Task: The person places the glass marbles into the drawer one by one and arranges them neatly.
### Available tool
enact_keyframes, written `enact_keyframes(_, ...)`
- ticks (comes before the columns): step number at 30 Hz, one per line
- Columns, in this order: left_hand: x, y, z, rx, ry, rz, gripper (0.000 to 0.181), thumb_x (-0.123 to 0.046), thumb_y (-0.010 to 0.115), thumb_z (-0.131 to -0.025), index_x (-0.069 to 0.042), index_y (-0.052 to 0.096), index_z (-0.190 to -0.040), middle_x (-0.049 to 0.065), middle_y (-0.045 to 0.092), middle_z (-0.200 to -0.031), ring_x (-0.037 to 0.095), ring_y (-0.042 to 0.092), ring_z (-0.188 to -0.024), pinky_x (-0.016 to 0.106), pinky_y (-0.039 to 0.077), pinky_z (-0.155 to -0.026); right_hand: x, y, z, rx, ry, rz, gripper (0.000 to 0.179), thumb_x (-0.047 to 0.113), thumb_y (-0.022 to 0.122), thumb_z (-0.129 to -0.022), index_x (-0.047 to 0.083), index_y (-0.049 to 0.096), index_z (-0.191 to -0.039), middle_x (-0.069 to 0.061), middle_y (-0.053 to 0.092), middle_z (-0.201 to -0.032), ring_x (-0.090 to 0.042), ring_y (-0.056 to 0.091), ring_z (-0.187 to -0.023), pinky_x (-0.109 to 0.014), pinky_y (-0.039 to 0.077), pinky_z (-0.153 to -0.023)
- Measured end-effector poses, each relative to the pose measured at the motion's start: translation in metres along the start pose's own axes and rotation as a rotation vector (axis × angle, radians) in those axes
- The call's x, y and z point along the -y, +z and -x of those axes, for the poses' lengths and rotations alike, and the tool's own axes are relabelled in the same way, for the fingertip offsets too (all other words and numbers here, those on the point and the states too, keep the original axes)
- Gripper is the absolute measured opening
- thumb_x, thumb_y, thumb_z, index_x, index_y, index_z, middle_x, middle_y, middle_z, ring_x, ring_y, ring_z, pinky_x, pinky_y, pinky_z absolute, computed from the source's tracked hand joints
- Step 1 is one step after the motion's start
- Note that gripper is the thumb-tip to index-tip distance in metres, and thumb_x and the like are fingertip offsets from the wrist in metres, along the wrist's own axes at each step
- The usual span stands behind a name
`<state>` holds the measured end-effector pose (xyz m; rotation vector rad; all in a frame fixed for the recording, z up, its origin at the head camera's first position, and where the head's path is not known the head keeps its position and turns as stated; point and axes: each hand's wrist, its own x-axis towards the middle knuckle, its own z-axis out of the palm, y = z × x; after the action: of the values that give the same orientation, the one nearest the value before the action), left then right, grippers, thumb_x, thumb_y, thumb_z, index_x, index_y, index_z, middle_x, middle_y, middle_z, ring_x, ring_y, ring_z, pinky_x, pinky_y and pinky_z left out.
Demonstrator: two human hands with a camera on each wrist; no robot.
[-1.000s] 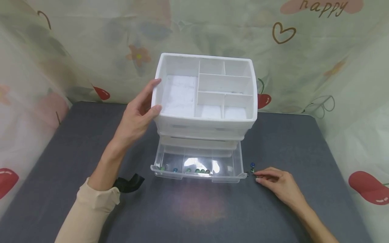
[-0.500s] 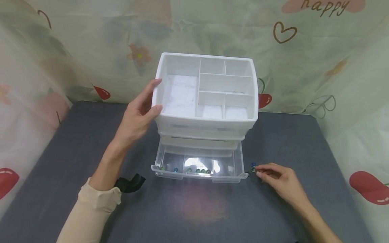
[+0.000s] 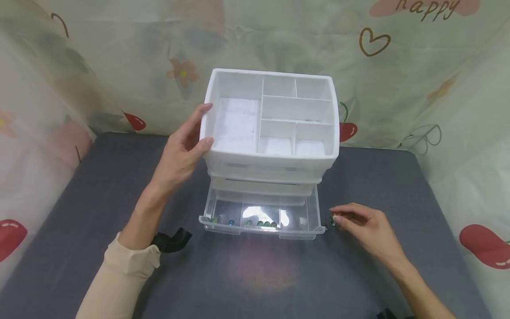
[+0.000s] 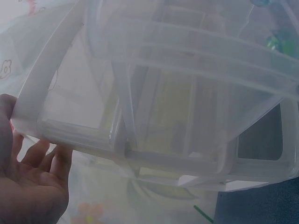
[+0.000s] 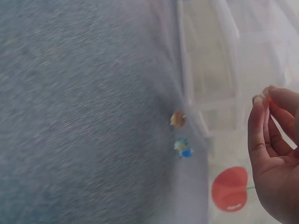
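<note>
I read "happy" on the backdrop [image 3: 434, 9]; the top of the word is cut off. In my right wrist view, the right hand [image 3: 366, 228] has thumb and fingertips together; I cannot tell whether anything is pinched. In the head view they partly hide the loose marbles [image 5: 181, 143], positioned off the right front corner of the drawer [image 3: 295, 231]. The left hand [image 3: 180, 153] is clamped on the left rim of the organizer [image 3: 271, 166], which stands mid-width toward the far edge of the tabletop [image 3: 271, 277], long axis along that edge, drawer extended toward the near edge.
</note>
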<state>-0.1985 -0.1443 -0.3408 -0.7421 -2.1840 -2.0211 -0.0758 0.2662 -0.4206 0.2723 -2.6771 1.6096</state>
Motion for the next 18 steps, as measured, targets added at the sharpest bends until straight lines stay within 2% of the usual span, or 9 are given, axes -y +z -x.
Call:
enact_keyframes(4,-0.001,0.000,0.000,0.003,0.000,-0.001,0.063,-0.001,0.057,-0.098,-0.022,0.038,-0.155,-0.001,0.036,-0.156,0.024,0.043,-0.133,0.029,0.046,-0.096,0.008,0.000,-0.004,0.005,-0.015,-0.023,0.017,0.008,0.073,-0.090,0.013,0.075,-0.106,-0.015,0.072,-0.104,-0.025,0.071,-0.085,-0.025,0.055,-0.073)
enact_keyframes(8,-0.001,0.000,0.000,0.006,0.004,0.000,0.063,-0.002,0.058,-0.098,-0.022,0.038,-0.155,0.001,0.035,-0.156,0.025,0.043,-0.134,0.030,0.046,-0.096,0.016,0.001,-0.007,0.016,-0.027,-0.039,0.017,0.010,0.072,-0.091,0.012,0.075,-0.108,-0.014,0.071,-0.104,-0.025,0.071,-0.083,-0.027,0.056,-0.072)
enact_keyframes(12,-0.001,-0.001,0.000,0.009,0.002,0.002,0.062,-0.003,0.058,-0.098,-0.021,0.038,-0.155,0.004,0.034,-0.157,0.026,0.042,-0.135,0.030,0.045,-0.098,0.024,0.002,-0.011,0.023,-0.041,-0.040,0.018,0.009,0.072,-0.091,0.011,0.074,-0.109,-0.013,0.072,-0.103,-0.019,0.070,-0.080,-0.028,0.056,-0.071)
enact_keyframes(18,-0.001,-0.001,0.000,0.002,-0.012,-0.010,0.063,-0.002,0.058,-0.098,-0.022,0.038,-0.155,-0.001,0.036,-0.157,0.024,0.042,-0.136,0.032,0.044,-0.099,0.036,0.005,-0.015,0.025,-0.058,-0.067,0.020,0.007,0.072,-0.091,0.007,0.074,-0.111,-0.015,0.071,-0.104,-0.014,0.069,-0.080,-0.026,0.055,-0.072)
